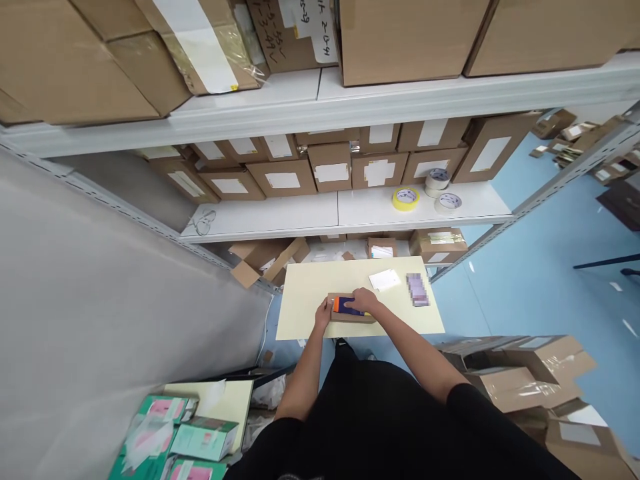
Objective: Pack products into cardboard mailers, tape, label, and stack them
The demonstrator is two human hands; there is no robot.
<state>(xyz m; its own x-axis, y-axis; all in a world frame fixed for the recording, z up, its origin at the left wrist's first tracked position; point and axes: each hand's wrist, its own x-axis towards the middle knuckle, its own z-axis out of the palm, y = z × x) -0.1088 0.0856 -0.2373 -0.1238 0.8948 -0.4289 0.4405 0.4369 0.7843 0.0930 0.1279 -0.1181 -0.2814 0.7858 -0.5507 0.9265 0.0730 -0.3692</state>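
A small open cardboard box lies on the cream table, near its front edge. Inside it is a dark blue package with an orange end and a bit of yellow at its right. My left hand grips the left end of the cardboard box, fingers closed around its side. Reaching across from the right, my right hand has its fingers on the dark blue package and covers part of it. A white paper lies behind my right hand. Further right is a purple item, blurred out in the picture.
The cream table stands against a metal shelf stacked with labelled boxes. A yellow tape roll and several white rolls rest on it. Open cartons stand at the lower right, green boxes at the lower left.
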